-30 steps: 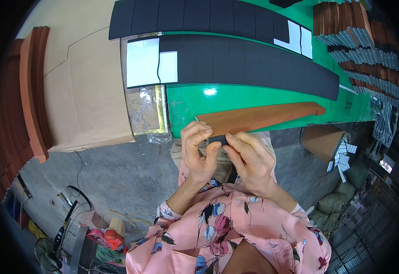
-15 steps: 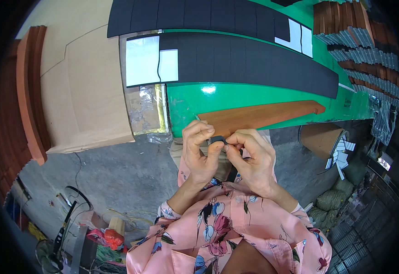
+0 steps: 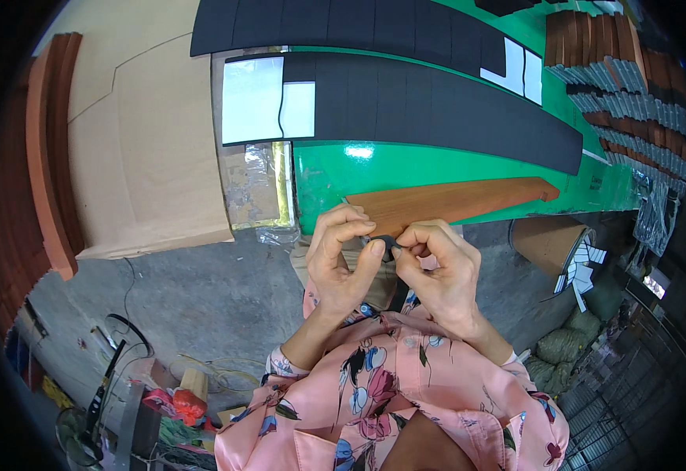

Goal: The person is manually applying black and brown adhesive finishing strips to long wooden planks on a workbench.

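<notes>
Both hands, left hand [image 3: 341,259] and right hand [image 3: 437,267], pinch 1 small black foam piece [image 3: 386,242] just above the wooden strip [image 3: 453,202] on the green bench [image 3: 437,166]; peel slowly, fingertips close.

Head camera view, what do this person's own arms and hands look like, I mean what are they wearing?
Both hands, the left hand and the right hand, are bare: no gloves, and no rings or watch can be made out. The forearms are uncovered up to short pink sleeves with a floral print in dark blue, red and white, part of a pink flowered shirt.
</notes>
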`<state>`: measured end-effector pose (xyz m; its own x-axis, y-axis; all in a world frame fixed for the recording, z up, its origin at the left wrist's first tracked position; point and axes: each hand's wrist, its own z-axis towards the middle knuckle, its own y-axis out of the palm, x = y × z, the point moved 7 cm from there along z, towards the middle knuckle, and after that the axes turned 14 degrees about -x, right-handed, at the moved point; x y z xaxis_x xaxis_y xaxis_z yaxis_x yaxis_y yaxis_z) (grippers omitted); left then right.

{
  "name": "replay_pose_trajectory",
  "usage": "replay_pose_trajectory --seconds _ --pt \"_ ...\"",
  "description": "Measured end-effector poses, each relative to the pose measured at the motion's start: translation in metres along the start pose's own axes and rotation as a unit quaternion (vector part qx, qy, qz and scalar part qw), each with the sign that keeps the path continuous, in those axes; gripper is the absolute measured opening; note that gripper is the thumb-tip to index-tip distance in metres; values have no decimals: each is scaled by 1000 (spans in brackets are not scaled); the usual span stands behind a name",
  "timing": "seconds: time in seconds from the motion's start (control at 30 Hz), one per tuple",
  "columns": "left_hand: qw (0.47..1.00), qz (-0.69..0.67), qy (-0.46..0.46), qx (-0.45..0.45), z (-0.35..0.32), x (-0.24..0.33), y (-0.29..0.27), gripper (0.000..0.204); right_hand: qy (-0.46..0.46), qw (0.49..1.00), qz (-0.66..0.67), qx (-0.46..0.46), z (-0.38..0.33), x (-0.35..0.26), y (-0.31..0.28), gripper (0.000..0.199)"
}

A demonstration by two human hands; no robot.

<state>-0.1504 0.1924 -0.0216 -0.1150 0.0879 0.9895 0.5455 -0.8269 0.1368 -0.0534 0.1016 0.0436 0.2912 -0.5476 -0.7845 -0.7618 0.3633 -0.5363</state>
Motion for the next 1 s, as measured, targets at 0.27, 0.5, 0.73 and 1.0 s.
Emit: replay_pose_trajectory --seconds 0.27,0.5,0.73,1.0 --pt "1000 -4 3 -2 -1 -1 -1 19 -76 995 -71 9 4 -18 -5 23" --pt "1000 6 -1 5 -1 -3 -3 19 -2 1000 22 -6 8 1 -6 17" --pt "1000 14 -3 6 -2 -3 -3 19 17 998 60 -10 9 8 -5 16" --pt "1000 16 4 10 -3 -2 -3 19 -4 999 41 4 9 7 -6 17"
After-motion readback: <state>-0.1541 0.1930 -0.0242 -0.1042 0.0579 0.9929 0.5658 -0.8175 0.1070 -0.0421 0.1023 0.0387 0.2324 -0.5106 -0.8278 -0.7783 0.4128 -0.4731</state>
